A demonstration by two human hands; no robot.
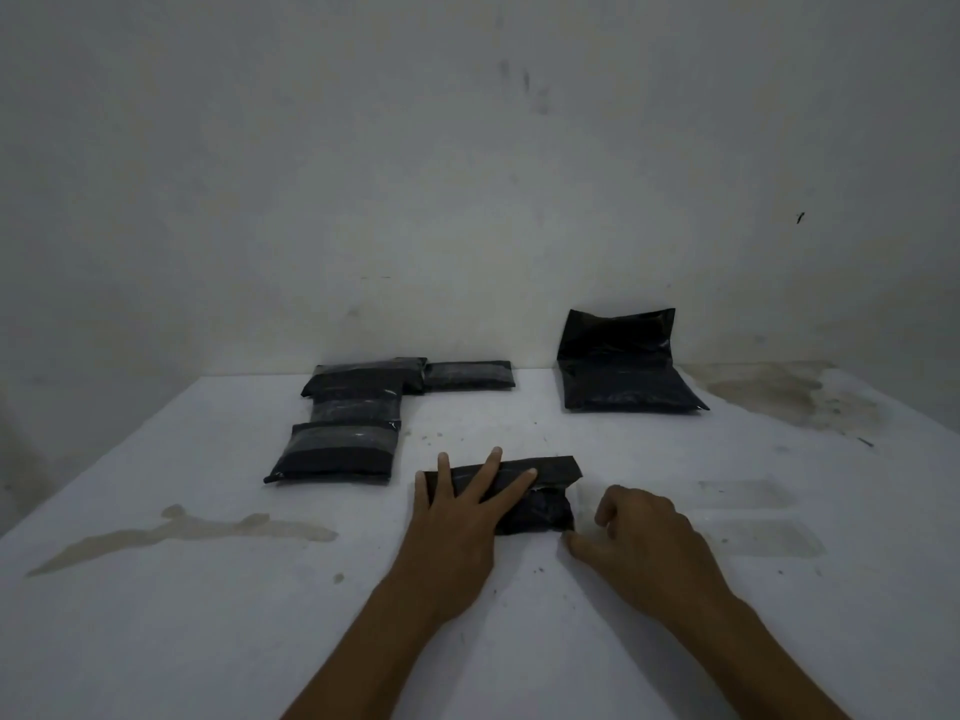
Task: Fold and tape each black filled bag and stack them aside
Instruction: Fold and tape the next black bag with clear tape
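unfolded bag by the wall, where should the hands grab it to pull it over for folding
Probably the near edge of the unfolded bag, coming from the front. Its filled lower half lies flat on the table while its empty upper flap stands against the wall, so the near corners are open to reach and bear the weight.

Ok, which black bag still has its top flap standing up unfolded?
The unfolded bag at the far right by the wall: its flap stands upright. The others lie folded flat, including the bag beneath the left hand.
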